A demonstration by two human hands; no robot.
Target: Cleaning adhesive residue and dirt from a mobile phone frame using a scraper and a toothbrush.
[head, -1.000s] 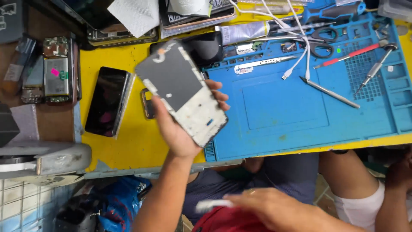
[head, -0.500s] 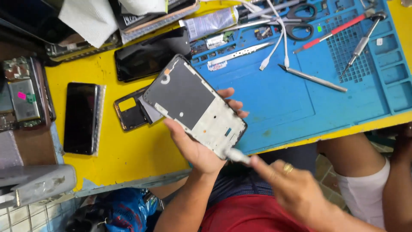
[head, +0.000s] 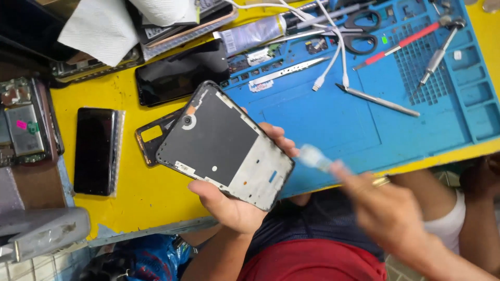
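Two hands at work: my left hand (head: 234, 205) grips the phone frame (head: 225, 144) above the table (head: 130, 187) edge, while my blurred right hand (head: 388, 211) pinches a small white brush (head: 315, 157) just beside the frame's corner.

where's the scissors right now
In the head view the scissors lie at the top of the blue work mat, right of centre, beside the white cables and left of the red-handled tool.
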